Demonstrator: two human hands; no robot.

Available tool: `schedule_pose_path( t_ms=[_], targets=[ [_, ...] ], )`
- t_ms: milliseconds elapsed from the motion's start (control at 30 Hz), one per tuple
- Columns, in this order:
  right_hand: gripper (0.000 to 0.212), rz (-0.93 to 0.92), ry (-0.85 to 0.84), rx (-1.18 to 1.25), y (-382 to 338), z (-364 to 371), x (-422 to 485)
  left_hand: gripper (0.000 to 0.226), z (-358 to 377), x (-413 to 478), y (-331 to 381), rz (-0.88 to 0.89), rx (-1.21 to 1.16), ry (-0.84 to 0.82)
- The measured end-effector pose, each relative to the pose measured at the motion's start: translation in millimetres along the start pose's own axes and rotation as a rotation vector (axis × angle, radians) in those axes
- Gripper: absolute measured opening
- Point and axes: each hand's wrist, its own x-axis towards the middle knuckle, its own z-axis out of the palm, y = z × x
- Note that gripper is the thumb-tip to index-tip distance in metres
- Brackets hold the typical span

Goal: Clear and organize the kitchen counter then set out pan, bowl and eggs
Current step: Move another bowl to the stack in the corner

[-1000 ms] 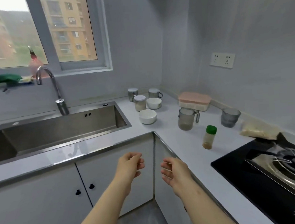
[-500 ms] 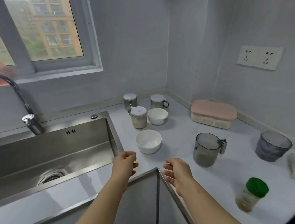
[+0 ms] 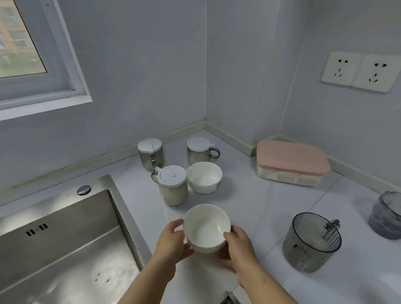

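Note:
A white bowl (image 3: 206,229) sits near the counter's front edge, held from both sides. My left hand (image 3: 171,241) cups its left side with the thumb at the rim. My right hand (image 3: 238,243) grips its right side, thumb on the rim. Whether the bowl is lifted off the white counter (image 3: 254,202) I cannot tell. A second white bowl (image 3: 204,176) stands behind it. No pan or eggs are in view.
Three lidded jars (image 3: 173,187) (image 3: 150,153) (image 3: 199,149) stand at the back. A pink-lidded box (image 3: 291,161) lies by the right wall. A clear measuring jug (image 3: 311,241) and a grey cup (image 3: 396,215) stand to the right. The steel sink (image 3: 58,254) is on the left.
The view moved closer to the counter corner. Both hands reached forward from the counter edge and took hold of the nearer white bowl.

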Motion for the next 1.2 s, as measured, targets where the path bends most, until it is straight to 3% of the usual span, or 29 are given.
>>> schedule_pose_path(
  t_ms=[267, 433, 500, 567, 633, 700, 767, 1067, 1200],
  targets=[
    [0.017, 0.031, 0.227, 0.237, -24.3, -12.0, 41.7, 0.040, 29.1, 39.7, 24.8, 0.089, 0.228, -0.232],
    [0.013, 0.129, 0.232, 0.324, -34.5, -24.6, 62.4, 0.035, 44.6, 63.3, 36.0, 0.735, 0.782, 0.080],
    [0.016, 0.208, 0.176, 0.322, -38.5, -27.2, 64.5, 0.033, 50.9, 76.4, 44.1, 0.984, 0.884, 0.124],
    [0.024, 0.269, 0.143, 0.325, -42.2, -29.2, 68.5, 0.037, 60.3, 89.9, 51.1, 1.107, 1.029, 0.125],
    [0.031, 0.305, 0.141, 0.333, -44.9, -29.2, 73.1, 0.045, 69.7, 99.5, 59.2, 0.983, 1.203, 0.094],
    [0.031, 0.322, 0.153, 0.335, -46.7, -28.4, 75.9, 0.044, 73.6, 112.5, 62.9, 0.732, 1.361, 0.050],
    [0.028, 0.324, 0.164, 0.332, -46.6, -28.8, 79.2, 0.038, 77.9, 121.0, 63.1, 0.644, 1.416, 0.065],
    [0.033, 0.342, 0.167, 0.340, -42.4, -30.5, 86.5, 0.016, 86.6, 143.3, 69.4, 0.565, 1.383, 0.020],
    [0.037, 0.360, 0.145, 0.393, -41.7, -33.1, 86.4, 0.009, 86.9, 138.8, 70.9, 0.641, 1.278, 0.089]
  ],
)
